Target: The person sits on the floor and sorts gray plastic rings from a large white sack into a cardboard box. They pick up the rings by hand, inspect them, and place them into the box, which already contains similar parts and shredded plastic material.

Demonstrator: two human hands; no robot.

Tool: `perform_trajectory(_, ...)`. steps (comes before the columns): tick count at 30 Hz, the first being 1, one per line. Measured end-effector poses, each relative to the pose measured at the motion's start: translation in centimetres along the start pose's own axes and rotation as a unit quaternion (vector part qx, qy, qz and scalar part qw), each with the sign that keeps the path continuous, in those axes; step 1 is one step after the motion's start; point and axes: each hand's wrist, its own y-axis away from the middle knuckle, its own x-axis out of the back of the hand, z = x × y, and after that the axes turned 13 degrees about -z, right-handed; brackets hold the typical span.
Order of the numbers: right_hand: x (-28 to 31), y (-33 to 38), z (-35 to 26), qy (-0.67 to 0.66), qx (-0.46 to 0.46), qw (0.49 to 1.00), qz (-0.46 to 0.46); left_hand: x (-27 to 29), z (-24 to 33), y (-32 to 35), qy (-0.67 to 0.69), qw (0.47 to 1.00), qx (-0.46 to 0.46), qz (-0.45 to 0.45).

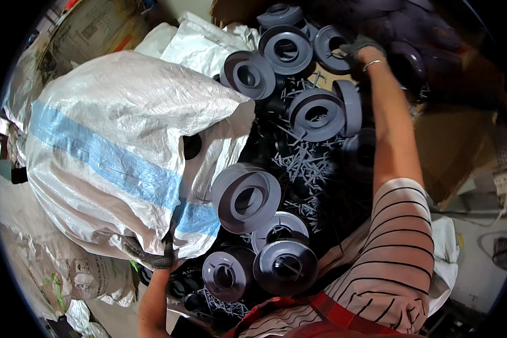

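My left hand [151, 254], in a dark glove, grips the lower edge of a large white woven sack [101, 124] with a blue stripe. The sack bulges, and its mouth faces right, toward loose grey plastic parts. Stretched far forward, my right hand [363, 46], also gloved, is closed at the rim of a grey ring-shaped plastic part [324, 56]; a fingertip shows at its hollow. A wide grey ring [247, 197] lies against the sack's mouth. Nearer to me are more rings, among them one with a deep hollow [285, 267] and a paler one [226, 276].
Thin grey plastic sprue pieces [307, 163] lie scattered among the rings. A heap of dark rings [405, 25] fills the far right, by a cardboard sheet [453, 152]. Other white sacks [84, 276] stand at the left. Another white sack [208, 42] lies at the back.
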Motion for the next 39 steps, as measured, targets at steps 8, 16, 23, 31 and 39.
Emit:
perform_trajectory(8, -5.9, -6.8, 2.9, -0.066, 0.069, 0.993, -0.069, 0.2, 0.0, 0.8, -0.019, 0.999, -0.004, -0.042)
perform_trajectory(16, -5.2, 0.0, -1.0, -0.014, -0.027, 0.999, 0.011, 0.8, 0.0, -0.3, -0.018, 0.999, -0.002, -0.039)
perform_trajectory(23, -9.3, 13.5, -9.4, 0.006, 0.243, 0.961, -0.132, 1.3, 0.3, -1.4, -0.004, 0.999, -0.008, -0.047)
perform_trajectory(31, -0.6, 12.5, -15.7, 0.251, 0.297, 0.917, -0.093, 1.0, -0.5, -1.3, 0.001, 0.999, -0.010, -0.046)
perform_trajectory(39, -8.8, -2.5, -15.4, 0.111, 0.191, 0.974, 0.054, 0.3, -1.5, -0.2, -0.024, 0.998, -0.036, -0.052)
